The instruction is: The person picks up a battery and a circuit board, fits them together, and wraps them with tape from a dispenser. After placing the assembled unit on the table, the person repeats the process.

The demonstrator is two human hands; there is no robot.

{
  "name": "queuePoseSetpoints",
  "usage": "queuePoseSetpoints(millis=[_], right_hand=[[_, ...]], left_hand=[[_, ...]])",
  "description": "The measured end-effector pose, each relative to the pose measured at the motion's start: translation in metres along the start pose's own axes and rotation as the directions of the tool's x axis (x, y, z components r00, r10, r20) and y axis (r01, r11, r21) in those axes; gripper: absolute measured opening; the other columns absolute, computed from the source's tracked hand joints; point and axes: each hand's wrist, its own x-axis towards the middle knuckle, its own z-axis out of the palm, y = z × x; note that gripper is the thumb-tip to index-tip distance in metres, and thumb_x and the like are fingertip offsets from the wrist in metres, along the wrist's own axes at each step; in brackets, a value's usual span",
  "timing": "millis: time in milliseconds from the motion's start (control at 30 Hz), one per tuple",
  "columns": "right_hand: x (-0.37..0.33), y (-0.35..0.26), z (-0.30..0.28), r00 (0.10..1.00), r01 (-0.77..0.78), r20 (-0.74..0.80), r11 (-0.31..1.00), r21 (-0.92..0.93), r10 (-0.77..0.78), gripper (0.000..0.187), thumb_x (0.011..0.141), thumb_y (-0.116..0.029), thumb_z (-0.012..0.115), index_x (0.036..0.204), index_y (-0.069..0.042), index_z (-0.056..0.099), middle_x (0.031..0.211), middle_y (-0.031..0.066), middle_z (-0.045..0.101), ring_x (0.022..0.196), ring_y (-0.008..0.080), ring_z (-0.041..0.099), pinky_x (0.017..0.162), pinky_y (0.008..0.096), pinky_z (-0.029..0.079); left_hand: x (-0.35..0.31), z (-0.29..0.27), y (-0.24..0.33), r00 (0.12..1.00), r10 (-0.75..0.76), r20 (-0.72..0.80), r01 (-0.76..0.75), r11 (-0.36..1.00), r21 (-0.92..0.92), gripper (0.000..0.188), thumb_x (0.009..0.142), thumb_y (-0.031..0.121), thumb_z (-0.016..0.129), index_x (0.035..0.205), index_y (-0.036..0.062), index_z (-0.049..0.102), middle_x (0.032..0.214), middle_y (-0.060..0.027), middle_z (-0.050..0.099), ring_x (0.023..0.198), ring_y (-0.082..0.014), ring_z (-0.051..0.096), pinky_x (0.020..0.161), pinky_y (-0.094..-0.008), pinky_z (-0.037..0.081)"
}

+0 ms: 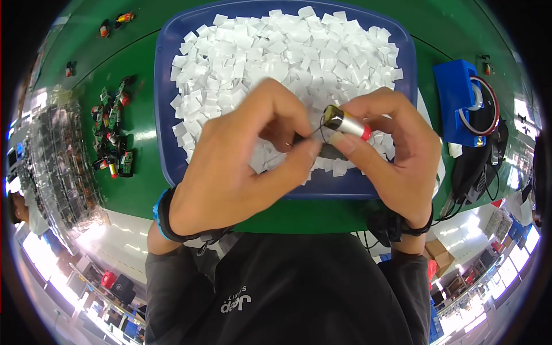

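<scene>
Between the thumb and fingers of my right hand is a small cylindrical battery, tilted, with a silver body, a red end and a dark and yellowish end. A thin dark wire curves from its dark end to my left hand, whose thumb and fingertips are pinched on it. Part of the wire is hidden by the left fingers. Under the battery, a dark flat piece shows between the hands; I cannot make out what it is. Both hands are above a blue tray heaped with small white squares.
On the green table, a pile of small circuit boards with batteries lies left of the tray. A few loose pieces are farther back. At the right stands a blue tape holder with a ring-shaped roll, beside a black bag-like item.
</scene>
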Motion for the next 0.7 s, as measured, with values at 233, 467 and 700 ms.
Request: queuePoseSetpoints(millis=[233, 467, 700], right_hand=[[-0.001, 0.013, 0.001, 0.978, 0.207, -0.005, 0.978, -0.024, -0.207, 0.028, 0.071, 0.004, 0.08, 0.095, -0.002, 0.066, 0.096, 0.0099, 0.065, 0.091, 0.0207, 0.062, 0.079, 0.032, 0.05], [0.006, 0.006, -0.004, 0.838, 0.544, 0.15, 0.784, -0.299, -0.525, 0.025, 0.07, 0.004, 0.081, 0.089, -0.003, 0.066, 0.093, 0.0138, 0.069, 0.089, 0.0247, 0.061, 0.077, 0.0324, 0.05], [0.002, 0.011, 0.008, 0.869, 0.489, 0.044, 0.842, -0.23, -0.493, 0.024, 0.071, -0.001, 0.081, 0.088, -0.003, 0.063, 0.092, 0.0164, 0.073, 0.097, 0.032, 0.065, 0.077, 0.0368, 0.053]], left_hand=[[0.002, -0.001, 0.006, 0.949, -0.314, -0.031, 0.312, 0.949, -0.047, 0.009, 0.087, 0.003, 0.055, 0.095, 0.0012, 0.053, 0.099, -0.0076, 0.055, 0.089, -0.0121, 0.057, 0.077, -0.0228, 0.044], [0.006, -0.014, -0.01, 0.915, -0.289, 0.282, 0.397, 0.52, -0.756, 0.019, 0.091, 0.017, 0.051, 0.099, 0.0002, 0.055, 0.105, -0.012, 0.061, 0.111, -0.0169, 0.053, 0.099, -0.0356, 0.039], [0.003, -0.015, 0.007, 0.929, -0.353, 0.111, 0.362, 0.805, -0.47, 0.024, 0.094, 0.004, 0.051, 0.116, -0.0024, 0.057, 0.112, -0.0144, 0.061, 0.097, -0.0167, 0.061, 0.079, -0.0283, 0.052]])
